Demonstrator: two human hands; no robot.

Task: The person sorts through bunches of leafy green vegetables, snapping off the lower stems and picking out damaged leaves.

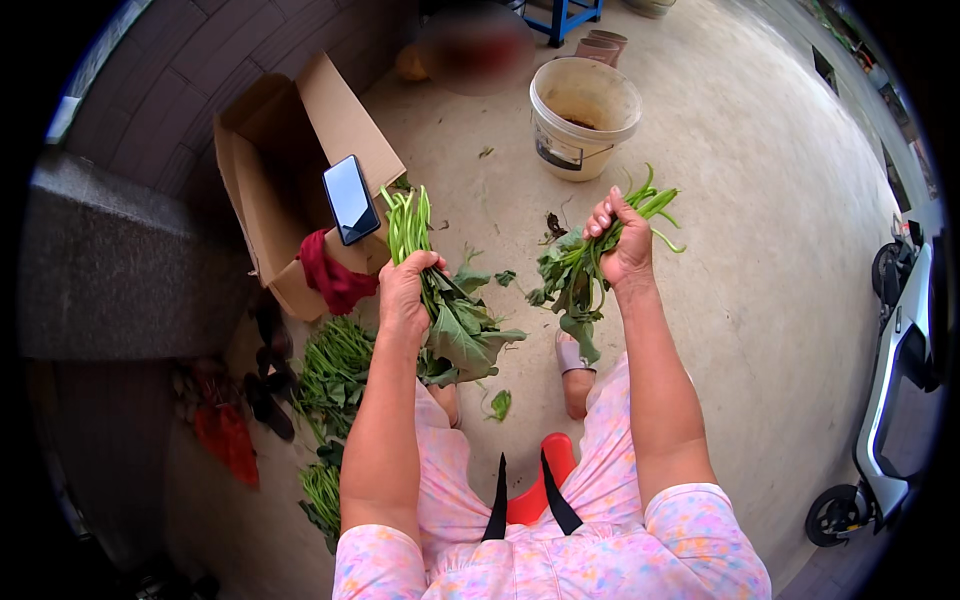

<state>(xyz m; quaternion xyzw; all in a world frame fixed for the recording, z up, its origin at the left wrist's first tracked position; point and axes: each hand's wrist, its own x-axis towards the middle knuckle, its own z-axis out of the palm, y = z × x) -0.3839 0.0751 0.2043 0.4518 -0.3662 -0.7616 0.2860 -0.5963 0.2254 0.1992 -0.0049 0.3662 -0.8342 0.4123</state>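
Note:
My left hand is closed around a thick bunch of leafy green stems, its pale cut ends pointing up and its broad leaves hanging down to the right. A smaller bunch of the same greens is gripped in my right hand, stems towards the upper right, leaves drooping to the lower left. The two bunches are apart. Piles of similar greens lie on the floor beside my left forearm. Loose leaves, one of them a small green leaf, are scattered on the concrete between my feet.
An open cardboard box stands at the left, with a smartphone and a dark red cloth on its flaps. A white plastic bucket stands ahead. Dark footwear and a red bag lie left; a scooter is far right.

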